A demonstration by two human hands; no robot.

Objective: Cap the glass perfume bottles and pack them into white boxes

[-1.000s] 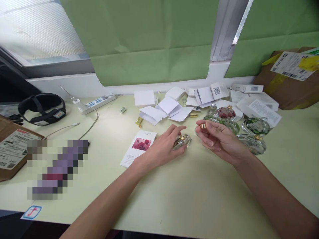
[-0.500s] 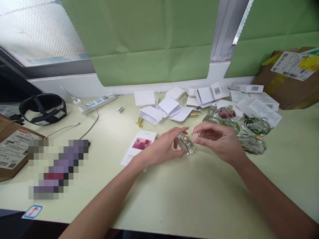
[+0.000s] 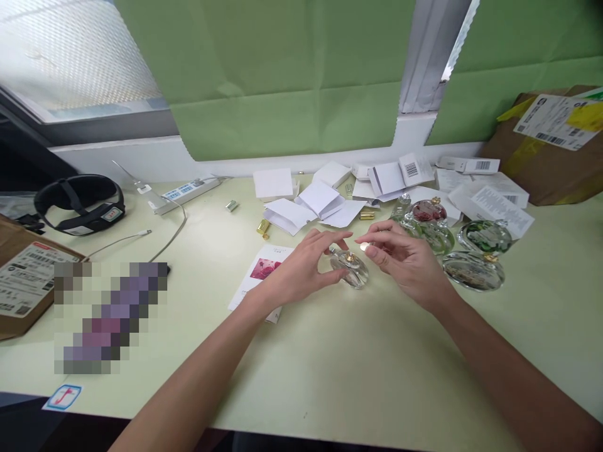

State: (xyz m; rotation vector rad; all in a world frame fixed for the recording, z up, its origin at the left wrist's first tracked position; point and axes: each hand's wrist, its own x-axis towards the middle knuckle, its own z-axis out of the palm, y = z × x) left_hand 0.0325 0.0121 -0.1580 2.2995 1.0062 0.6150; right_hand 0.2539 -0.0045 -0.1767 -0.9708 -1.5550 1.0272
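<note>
A clear, rounded glass perfume bottle (image 3: 357, 275) with a gold neck rests tilted on the table in front of me. My left hand (image 3: 313, 267) reaches round its left side, thumb against the near face and other fingers partly hidden behind it; the index finger is lifted above. Just right of the neck, my right hand (image 3: 400, 260) pinches a small, shiny, round gold piece (image 3: 364, 247) between thumb and index finger. A gap separates that piece from the bottle. Under my left wrist lies a white leaflet (image 3: 261, 270) with a rose picture.
More glass bottles (image 3: 473, 271) stand to the right. Opened white cartons (image 3: 289, 216) lie along the back, with gold caps (image 3: 262, 226) near them. A power strip (image 3: 188, 194), headset (image 3: 80, 206) and cardboard box (image 3: 28, 276) are at left; another box (image 3: 546, 163) is at right.
My left fingers have loosened and lifted somewhat around the bottle. My right hand has shifted slightly up and left, tilting the small gold piece.
</note>
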